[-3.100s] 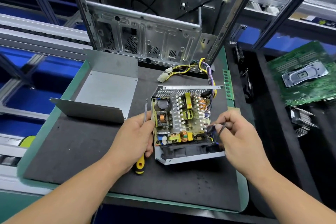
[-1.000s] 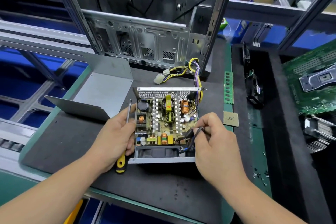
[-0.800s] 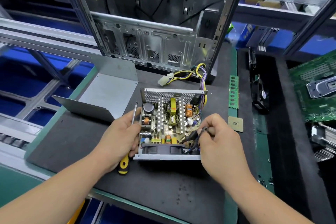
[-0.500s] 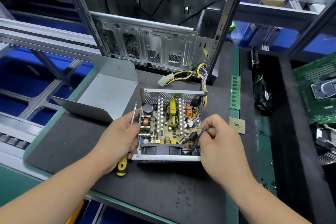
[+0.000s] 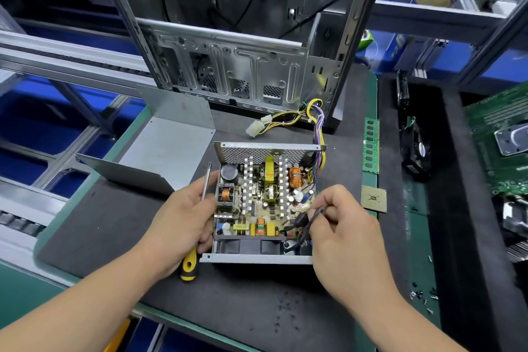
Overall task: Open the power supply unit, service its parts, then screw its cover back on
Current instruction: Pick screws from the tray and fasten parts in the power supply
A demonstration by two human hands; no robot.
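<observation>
The open power supply unit [image 5: 265,203] sits on a dark foam mat [image 5: 114,226], its circuit board, heat sinks and coils exposed. Its bent grey metal cover [image 5: 168,148] lies upside down to the left behind it. My left hand [image 5: 183,223] holds the unit's left wall and grips a yellow-and-black screwdriver [image 5: 189,266], shaft pointing away from me. My right hand [image 5: 343,226] pinches a dark wire [image 5: 307,218] at the unit's near right corner. A bundle of yellow and purple cables [image 5: 317,126] runs from the unit's back right.
An empty computer case [image 5: 234,66] stands behind the mat. A green memory stick [image 5: 371,146] and a processor chip [image 5: 373,198] lie right of the unit. A black tray at the right holds a fan [image 5: 417,151] and a green motherboard [image 5: 503,146]. Loose screws [image 5: 423,296] lie near its edge.
The view has shifted slightly. Both hands keep their grips; the right hand's fingers work the wire in nearly the same spot.
</observation>
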